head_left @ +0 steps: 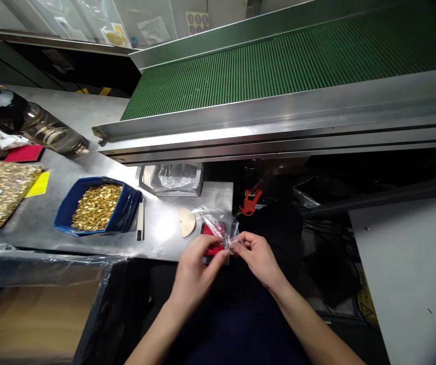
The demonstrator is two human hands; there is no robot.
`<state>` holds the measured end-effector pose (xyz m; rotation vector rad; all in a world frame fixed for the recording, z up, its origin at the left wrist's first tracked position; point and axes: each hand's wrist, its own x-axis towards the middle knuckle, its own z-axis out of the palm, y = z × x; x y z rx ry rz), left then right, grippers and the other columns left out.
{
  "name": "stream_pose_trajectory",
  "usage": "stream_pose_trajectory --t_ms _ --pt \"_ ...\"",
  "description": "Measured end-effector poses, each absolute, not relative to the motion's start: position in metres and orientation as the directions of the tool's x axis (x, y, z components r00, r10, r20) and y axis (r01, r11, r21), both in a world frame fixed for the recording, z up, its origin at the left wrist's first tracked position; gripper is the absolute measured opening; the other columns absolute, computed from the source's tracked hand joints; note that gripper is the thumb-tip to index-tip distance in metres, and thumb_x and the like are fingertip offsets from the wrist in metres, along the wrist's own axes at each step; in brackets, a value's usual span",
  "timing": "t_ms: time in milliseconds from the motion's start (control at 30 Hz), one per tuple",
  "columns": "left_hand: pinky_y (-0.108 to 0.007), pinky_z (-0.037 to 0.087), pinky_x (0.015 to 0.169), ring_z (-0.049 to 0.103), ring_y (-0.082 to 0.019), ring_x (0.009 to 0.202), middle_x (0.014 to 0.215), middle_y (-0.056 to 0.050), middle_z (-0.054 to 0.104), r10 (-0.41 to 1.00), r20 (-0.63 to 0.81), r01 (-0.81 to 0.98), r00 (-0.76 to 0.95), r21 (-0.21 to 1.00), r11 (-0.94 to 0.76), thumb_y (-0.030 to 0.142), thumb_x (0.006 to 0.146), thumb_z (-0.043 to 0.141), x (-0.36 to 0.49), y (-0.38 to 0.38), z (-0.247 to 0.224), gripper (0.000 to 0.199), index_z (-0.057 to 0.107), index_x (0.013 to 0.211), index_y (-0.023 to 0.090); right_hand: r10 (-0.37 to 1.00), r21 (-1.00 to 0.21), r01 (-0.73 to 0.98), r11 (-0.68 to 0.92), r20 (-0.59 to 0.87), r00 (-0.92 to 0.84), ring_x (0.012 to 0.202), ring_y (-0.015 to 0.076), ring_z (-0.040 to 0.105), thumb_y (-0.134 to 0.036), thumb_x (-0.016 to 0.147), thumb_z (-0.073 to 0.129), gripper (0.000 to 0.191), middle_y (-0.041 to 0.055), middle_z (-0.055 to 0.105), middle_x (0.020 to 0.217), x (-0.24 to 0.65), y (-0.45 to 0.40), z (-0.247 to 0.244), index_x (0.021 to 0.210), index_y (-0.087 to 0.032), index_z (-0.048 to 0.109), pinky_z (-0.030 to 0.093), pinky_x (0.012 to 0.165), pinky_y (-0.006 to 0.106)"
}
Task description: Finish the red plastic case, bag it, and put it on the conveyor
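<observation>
A small clear plastic bag [218,219] is pinched between my two hands near the metal table's front edge. My left hand [195,266] has thumb and fingers closed on the bag's lower left side. My right hand [258,256] grips its right edge with the fingertips. Behind and under the bag lies a red item [211,230] with a dark edge; its exact shape is partly hidden. A round pale disc [186,222] with a notch lies just left of the bag.
A blue bin [62,210] of gold-coloured pieces, a cutter [141,220], a clear-lined box [176,190] and a bottle [50,126] stand on the metal table [160,243]. A green conveyor [241,76] crosses behind. Orange-handled tool [250,203] hangs beyond the table's right edge.
</observation>
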<state>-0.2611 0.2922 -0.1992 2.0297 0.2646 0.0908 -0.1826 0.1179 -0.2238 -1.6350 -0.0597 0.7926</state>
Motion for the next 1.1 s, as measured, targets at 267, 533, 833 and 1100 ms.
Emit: stream_pose_trajectory --t_ms 267,533,833,1100 --pt "-0.028 0.04 0.062 0.055 -0.016 0.065 0.071 0.001 0.063 0.186 -0.277 0.328 0.943 0.876 -0.355 0.028 0.091 0.063 -0.249 0.296 -0.207 0.02 0.058 0.073 0.022 0.43 -0.797 0.015 -0.603 -0.31 0.848 0.06 0.0122 0.046 -0.046 0.095 0.061 0.039 -0.0032 0.052 0.063 -0.18 0.11 -0.201 0.066 -0.021 0.051 0.031 0.059 0.025" --pt "-0.027 0.045 0.074 0.058 -0.016 0.081 0.093 0.001 0.061 0.266 -0.143 0.237 0.953 0.9 -0.365 0.01 0.08 0.061 -0.25 0.288 -0.213 0.028 0.055 0.103 0.024 0.517 -0.81 0.125 -0.573 -0.239 0.822 0.059 0.01 0.043 -0.034 0.094 0.06 0.039 -0.0056 0.045 0.064 -0.192 0.121 -0.195 0.065 -0.021 0.038 0.032 0.061 0.024" --pt "-0.025 0.041 0.067 0.052 -0.014 0.073 0.081 0.004 0.055 0.316 -0.226 0.335 0.921 0.875 -0.35 0.016 0.09 0.057 -0.268 0.315 -0.206 0.008 0.055 0.087 0.023 0.488 -0.407 0.399 -0.821 -0.139 0.862 0.082 0.0205 0.062 -0.01 0.083 0.057 0.015 0.0047 0.069 0.093 -0.195 0.128 -0.204 0.091 -0.023 0.059 0.032 0.064 0.029" --pt "-0.023 0.032 0.054 0.039 -0.012 0.059 0.064 0.006 0.043 0.079 -0.58 0.584 0.811 0.81 -0.047 0.052 0.089 0.067 -0.323 0.338 -0.209 0.039 0.052 0.074 0.02 0.685 -0.824 0.164 -0.543 -0.321 0.654 0.084 0.0155 0.065 -0.028 0.084 0.073 0.017 -0.0022 0.07 0.096 -0.186 0.154 -0.193 0.095 -0.025 0.061 0.041 0.072 0.025"
